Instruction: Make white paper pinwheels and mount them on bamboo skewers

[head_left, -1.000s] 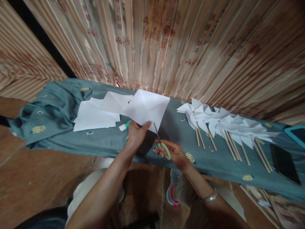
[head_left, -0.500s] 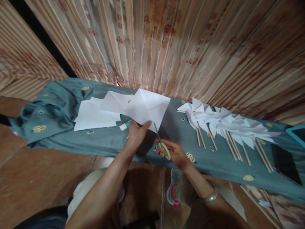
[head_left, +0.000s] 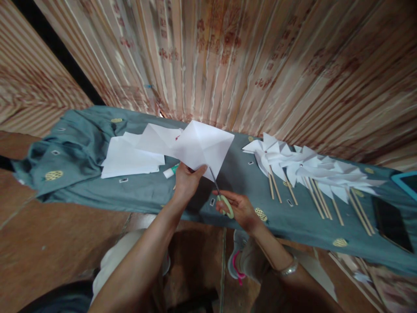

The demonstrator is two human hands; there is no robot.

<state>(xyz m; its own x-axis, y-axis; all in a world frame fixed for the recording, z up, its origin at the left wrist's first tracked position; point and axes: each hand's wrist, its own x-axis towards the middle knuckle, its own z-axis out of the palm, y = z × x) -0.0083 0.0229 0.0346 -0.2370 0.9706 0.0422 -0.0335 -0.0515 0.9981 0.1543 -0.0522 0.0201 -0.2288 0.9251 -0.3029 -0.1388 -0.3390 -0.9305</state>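
My left hand pinches the near edge of a creased white paper sheet, its thumb on top. My right hand grips a pair of scissors with pale green handles, fingers through the loops. The dark blades lie at the sheet's near corner, just right of my left thumb. A stack of white paper lies to the left, with another creased sheet partly over it. Behind my left hand a glue-like white and green tube is partly hidden.
White paper pinwheels on wooden sticks overlap along the right. A black phone-like slab and a blue-edged object lie at the far right. The green cloth covers the narrow table; a pleated curtain hangs behind.
The held sheet has shifted very slightly, its right corner a touch further right. My right hand and the scissors have barely moved; the other things look the same.
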